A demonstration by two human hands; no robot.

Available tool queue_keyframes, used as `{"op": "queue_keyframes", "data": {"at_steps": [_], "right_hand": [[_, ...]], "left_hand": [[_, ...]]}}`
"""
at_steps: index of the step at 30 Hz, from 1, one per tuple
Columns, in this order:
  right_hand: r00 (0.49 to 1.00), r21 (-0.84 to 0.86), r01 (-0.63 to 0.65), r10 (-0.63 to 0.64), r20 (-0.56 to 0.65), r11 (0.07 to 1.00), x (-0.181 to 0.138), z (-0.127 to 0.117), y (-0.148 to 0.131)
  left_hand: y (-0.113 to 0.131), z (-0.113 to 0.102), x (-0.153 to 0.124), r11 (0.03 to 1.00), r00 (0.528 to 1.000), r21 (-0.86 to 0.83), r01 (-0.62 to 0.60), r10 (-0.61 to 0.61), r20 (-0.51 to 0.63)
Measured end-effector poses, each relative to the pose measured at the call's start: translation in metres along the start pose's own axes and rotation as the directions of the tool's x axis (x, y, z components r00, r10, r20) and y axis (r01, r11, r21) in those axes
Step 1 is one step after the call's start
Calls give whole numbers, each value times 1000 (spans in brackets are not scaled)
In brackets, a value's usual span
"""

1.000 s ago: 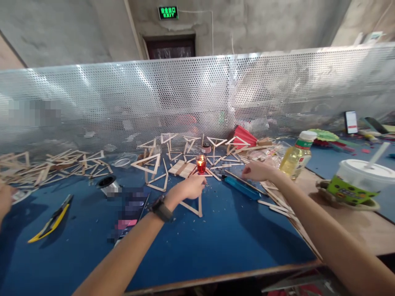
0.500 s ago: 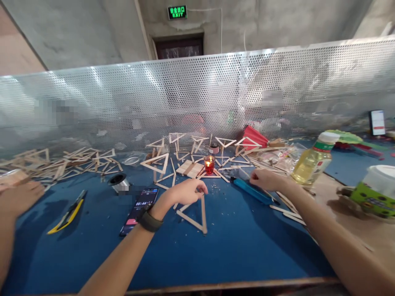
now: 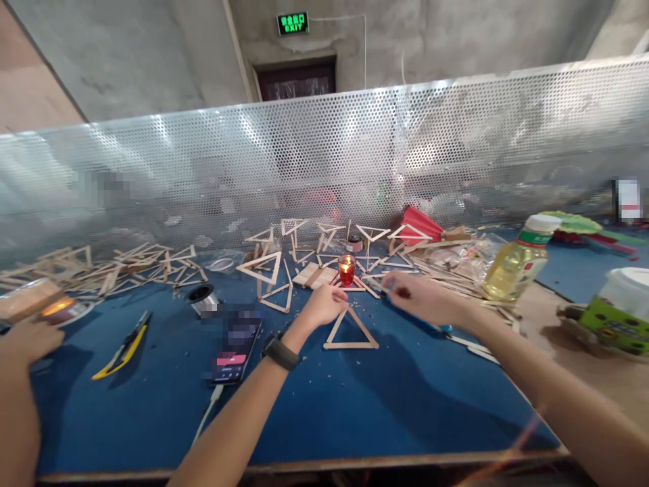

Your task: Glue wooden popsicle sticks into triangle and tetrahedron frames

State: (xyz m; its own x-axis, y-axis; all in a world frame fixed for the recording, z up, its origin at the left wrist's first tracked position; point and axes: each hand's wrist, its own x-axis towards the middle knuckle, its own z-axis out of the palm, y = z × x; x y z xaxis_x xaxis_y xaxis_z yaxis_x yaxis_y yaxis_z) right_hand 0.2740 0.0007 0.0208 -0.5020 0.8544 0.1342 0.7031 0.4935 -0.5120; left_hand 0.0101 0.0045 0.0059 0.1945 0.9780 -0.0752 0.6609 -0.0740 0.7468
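And here's the blue table (image 3: pixel 324 423), its near edge worn brown, with a stick triangle (image 3: pixel 351 345) lying flat towards the middle, just in front of a lit candle in a red glass (image 3: pixel 347 272). Over to the left sit a phone (image 3: pixel 238 350), a spool (image 3: pixel 203 301) and a yellow-and-black cutter (image 3: pixel 123 352), with piled stick frames (image 3: pixel 108 279) behind!

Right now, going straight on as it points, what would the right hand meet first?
Probably the candle; depth is unclear, so the right hand might touch the sticks first.
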Motion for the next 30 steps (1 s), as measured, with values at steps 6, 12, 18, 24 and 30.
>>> {"op": "queue_keyframes", "data": {"at_steps": [6, 12, 18, 24, 30], "right_hand": [[992, 250, 122, -126, 3, 960, 18, 59, -3], [998, 417, 58, -58, -12, 907, 14, 61, 13], [978, 607, -65, -72, 198, 792, -1, 29, 0], [836, 621, -163, -228, 500, 767, -25, -11, -32], [910, 479, -136, -83, 407, 868, -27, -27, -8]], "left_hand": [[-11, -3, -6, 998, 996, 26, -62, 64, -66], [-17, -11, -5, 973, 972, 73, -220, 225, -65], [6, -8, -28, 918, 917, 45, -395, 397, -43], [33, -5, -62, 829, 832, 85, -553, 545, 100], [24, -13, -62, 951, 925, -68, -301, 309, 222]]}}
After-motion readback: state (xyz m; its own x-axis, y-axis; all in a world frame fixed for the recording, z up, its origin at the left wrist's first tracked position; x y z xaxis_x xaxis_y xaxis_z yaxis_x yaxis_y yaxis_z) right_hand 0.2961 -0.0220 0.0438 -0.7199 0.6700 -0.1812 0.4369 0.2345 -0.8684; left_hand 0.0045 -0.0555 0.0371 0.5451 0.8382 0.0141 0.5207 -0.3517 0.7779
